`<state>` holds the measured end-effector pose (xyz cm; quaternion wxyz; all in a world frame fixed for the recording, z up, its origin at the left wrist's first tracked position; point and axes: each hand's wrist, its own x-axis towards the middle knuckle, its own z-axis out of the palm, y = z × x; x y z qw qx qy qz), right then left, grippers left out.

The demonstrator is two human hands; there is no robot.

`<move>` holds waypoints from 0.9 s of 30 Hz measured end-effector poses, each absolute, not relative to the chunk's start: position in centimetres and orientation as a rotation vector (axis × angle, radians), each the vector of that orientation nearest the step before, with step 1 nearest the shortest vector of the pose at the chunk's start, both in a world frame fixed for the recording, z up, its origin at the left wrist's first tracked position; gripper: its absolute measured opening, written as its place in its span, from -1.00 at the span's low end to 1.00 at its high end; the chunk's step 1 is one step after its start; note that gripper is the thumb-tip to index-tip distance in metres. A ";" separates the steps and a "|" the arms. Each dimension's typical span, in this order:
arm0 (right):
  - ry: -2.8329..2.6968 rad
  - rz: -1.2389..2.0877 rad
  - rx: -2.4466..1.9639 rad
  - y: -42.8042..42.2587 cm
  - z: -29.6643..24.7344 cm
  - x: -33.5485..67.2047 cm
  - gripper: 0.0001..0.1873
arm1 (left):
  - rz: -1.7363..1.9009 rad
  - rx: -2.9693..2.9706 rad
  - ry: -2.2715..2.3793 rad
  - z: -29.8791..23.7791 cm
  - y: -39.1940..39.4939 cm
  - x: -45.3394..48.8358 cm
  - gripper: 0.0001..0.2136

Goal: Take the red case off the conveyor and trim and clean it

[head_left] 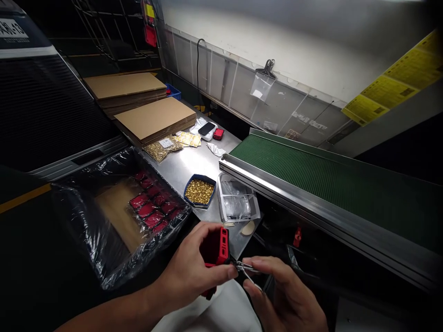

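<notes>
The right hand [290, 293], nearest the camera, pinches a slim metal tool [245, 266], perhaps tweezers, close against a red-and-black plastic housing [224, 244]. The left hand [190, 265] grips that housing before the table [190, 161]. It looks light, stiff and smooth enough to slip; its outer side walls should give the surest hold.

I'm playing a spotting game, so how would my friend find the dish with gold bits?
Find the green conveyor belt, then the shiny metal table by its left end. On that table, just left of the whitish tray, sits a small dark blue dish. It's the open one filled with loose gold bits; the gold bits farther back are in a clear bag.
</notes>
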<state>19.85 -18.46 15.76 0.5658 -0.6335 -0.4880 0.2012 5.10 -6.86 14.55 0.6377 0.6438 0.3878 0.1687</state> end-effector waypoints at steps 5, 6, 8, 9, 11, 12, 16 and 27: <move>-1.195 0.473 -1.519 -18.5 15.8 19.9 -0.72 | 0.366 1.428 0.865 14.8 -7.0 5.1 -0.44; -1.210 0.466 -1.520 -18.5 15.9 19.9 -0.72 | 0.370 1.430 0.861 14.8 -7.1 5.1 -0.44; -1.264 0.462 -1.519 -18.5 16.0 20.2 -0.70 | 0.379 1.429 0.860 14.8 -7.1 5.1 -0.44; -1.292 0.462 -1.518 -18.5 16.0 20.3 -0.69 | 0.381 1.427 0.861 14.8 -7.1 5.2 -0.44; -1.317 0.462 -1.518 -18.5 16.0 20.6 -0.68 | 0.379 1.424 0.870 14.8 -7.1 5.2 -0.44; -1.322 0.464 -1.518 -18.5 16.1 20.7 -0.68 | 0.378 1.424 0.872 14.8 -7.1 5.2 -0.44; -1.376 0.495 -1.499 -18.7 16.1 20.7 -0.64 | 0.375 1.432 0.871 14.8 -7.2 5.3 -0.43; -0.859 0.636 -1.828 -19.7 7.9 24.1 -0.66 | 0.326 1.110 0.752 12.8 -7.1 4.9 -0.29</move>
